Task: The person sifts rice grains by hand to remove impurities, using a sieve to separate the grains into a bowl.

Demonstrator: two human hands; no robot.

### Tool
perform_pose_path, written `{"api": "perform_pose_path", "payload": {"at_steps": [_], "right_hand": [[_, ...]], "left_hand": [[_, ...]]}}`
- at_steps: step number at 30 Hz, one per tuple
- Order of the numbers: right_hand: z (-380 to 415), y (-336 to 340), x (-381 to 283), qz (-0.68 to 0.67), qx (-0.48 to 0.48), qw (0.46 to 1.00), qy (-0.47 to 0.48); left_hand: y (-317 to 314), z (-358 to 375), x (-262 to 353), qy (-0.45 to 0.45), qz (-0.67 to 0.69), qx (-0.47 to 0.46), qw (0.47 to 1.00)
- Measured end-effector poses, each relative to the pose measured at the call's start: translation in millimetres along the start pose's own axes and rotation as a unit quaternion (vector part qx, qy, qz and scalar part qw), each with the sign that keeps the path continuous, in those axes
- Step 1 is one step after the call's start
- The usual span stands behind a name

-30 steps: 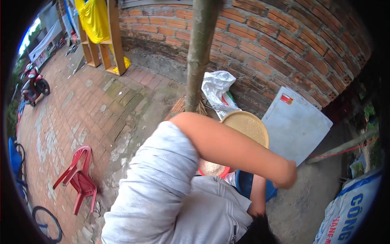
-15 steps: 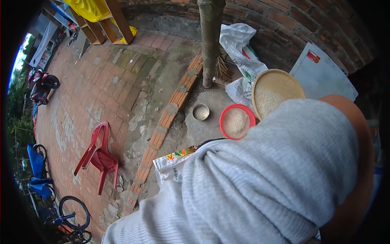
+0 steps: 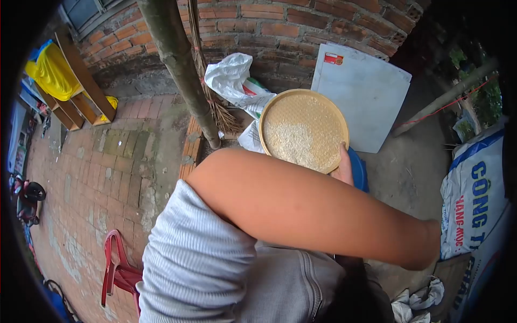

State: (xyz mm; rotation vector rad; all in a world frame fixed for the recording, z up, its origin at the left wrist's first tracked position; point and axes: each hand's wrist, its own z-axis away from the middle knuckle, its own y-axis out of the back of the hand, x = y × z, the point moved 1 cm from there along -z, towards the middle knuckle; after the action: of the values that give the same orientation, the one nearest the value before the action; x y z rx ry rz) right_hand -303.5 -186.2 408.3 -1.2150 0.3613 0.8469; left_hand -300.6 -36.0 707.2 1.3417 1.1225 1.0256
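Note:
My right hand (image 3: 343, 167) grips the lower right rim of a round woven winnowing tray (image 3: 323, 116), its thumb over the edge. Whitish grains, apparently rice (image 3: 288, 141), are heaped at the tray's lower left, with a thinner scatter over the rest. My bare left forearm crosses close in front of the camera and hides the tray's bottom edge. At its right end my left hand (image 3: 425, 248) is bent away, with its fingers hidden. Part of a blue plastic object (image 3: 357, 171) shows just behind my right hand.
A white sack (image 3: 231, 78) lies by the brick wall, beside a wooden post (image 3: 175, 64). A pale panel (image 3: 361, 94) leans on the wall. Large printed sacks (image 3: 474, 199) stand at the right, and a red plastic chair (image 3: 121, 272) is at the lower left.
My view has swung to the right. The tray now shows with my right hand on its rim. The red bowl and the metal bowl of grain are no longer visible; my left arm has shifted.

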Motion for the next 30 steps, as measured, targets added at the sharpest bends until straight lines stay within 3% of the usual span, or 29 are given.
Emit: {"api": "perform_pose_path", "payload": {"at_steps": [4,6,7,9,10,12,14,16,18,20,22,26,27,28,30], "right_hand": [[18,-15,-11,-0.012,-0.040,0.999,0.026],[25,-21,-15,-0.009,-0.062,0.997,0.037],[29,-23,-17,-0.008,-0.072,0.996,0.042],[35,-28,-20,-0.009,-0.087,0.995,0.050],[37,-29,-21,-0.010,-0.093,0.994,0.055],[40,-32,-23,-0.010,-0.102,0.993,0.065],[42,-33,-24,-0.010,-0.109,0.990,0.084],[36,-24,-23,-0.060,-0.063,0.993,0.082],[42,-29,-28,-0.055,-0.035,0.995,0.077],[43,-32,-28,-0.072,-0.021,0.994,0.082],[41,-33,-30,-0.080,0.002,0.991,0.105],[30,-27,-23,-0.096,0.028,0.991,0.087],[31,-30,-21,-0.090,0.045,0.991,0.090],[32,-31,-20,-0.083,0.061,0.990,0.091],[38,-28,-15,-0.081,0.070,0.991,0.084]], "left_hand": [[-17,67,-33,0.102,-0.061,-0.013,0.993],[-47,81,-50,0.197,-0.090,0.007,0.976],[-69,85,-56,0.201,-0.095,0.004,0.975],[-91,95,-61,0.327,-0.252,0.077,0.908],[-92,102,-65,0.328,-0.254,0.073,0.907],[-89,129,-75,0.239,-0.182,0.067,0.952],[-79,160,-80,0.183,-0.136,0.170,0.959],[-77,189,-83,0.281,-0.026,0.177,0.943],[-96,215,-89,0.406,-0.040,0.199,0.891],[-131,232,-92,0.530,-0.102,0.123,0.833],[-148,235,-87,0.611,-0.001,0.086,0.787],[-164,217,-70,0.566,0.030,0.105,0.817],[-168,212,-65,0.544,-0.007,0.160,0.824],[-172,210,-62,0.540,-0.006,0.159,0.827],[-176,205,-59,0.514,0.109,0.230,0.819]]}}
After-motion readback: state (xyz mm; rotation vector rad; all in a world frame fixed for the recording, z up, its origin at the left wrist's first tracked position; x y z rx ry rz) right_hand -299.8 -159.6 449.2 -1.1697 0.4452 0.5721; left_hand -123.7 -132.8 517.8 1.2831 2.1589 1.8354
